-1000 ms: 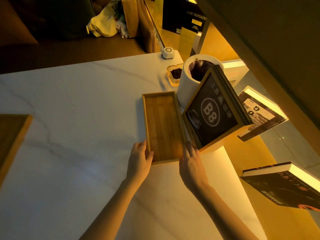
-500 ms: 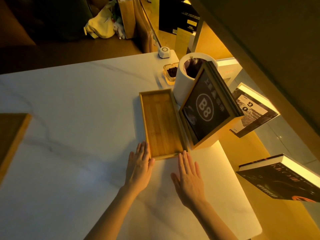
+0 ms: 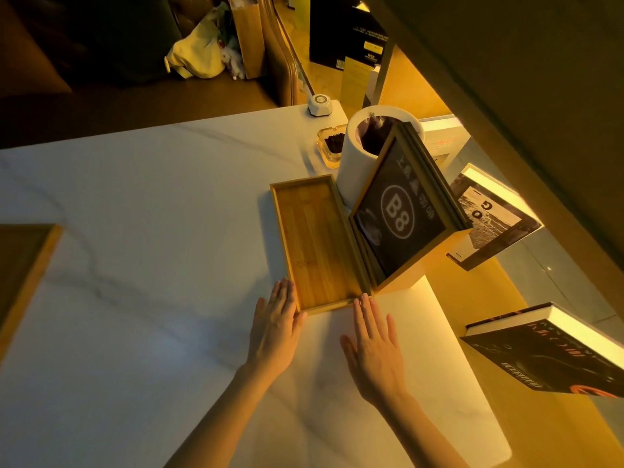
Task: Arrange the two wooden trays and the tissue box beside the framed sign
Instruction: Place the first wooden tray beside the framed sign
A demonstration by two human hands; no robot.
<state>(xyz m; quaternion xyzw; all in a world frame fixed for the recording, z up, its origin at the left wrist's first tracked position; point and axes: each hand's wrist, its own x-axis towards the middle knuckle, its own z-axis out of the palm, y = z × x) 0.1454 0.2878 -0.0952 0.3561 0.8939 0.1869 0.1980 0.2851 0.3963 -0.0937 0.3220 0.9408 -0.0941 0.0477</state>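
Lengthwise, wooden tray (image 3: pixel 315 243) flush against framed sign (image 3: pixel 400 216), long axis away from viewer.

second tray (image 3: pixel 23 275) cut off at left edge, sign's small print (image 3: pixel 418 197) illegible

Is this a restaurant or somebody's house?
Probably a cafe or lounge: the framed sign reads B8 like a table number, an ashtray sits on the marble table, and books are displayed alongside.

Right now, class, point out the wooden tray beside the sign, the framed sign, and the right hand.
wooden tray (image 3: pixel 317 244), head view, bare inner floor.
framed sign (image 3: pixel 398 214), head view, dark B8 face.
right hand (image 3: pixel 374 352), head view, back of hand.
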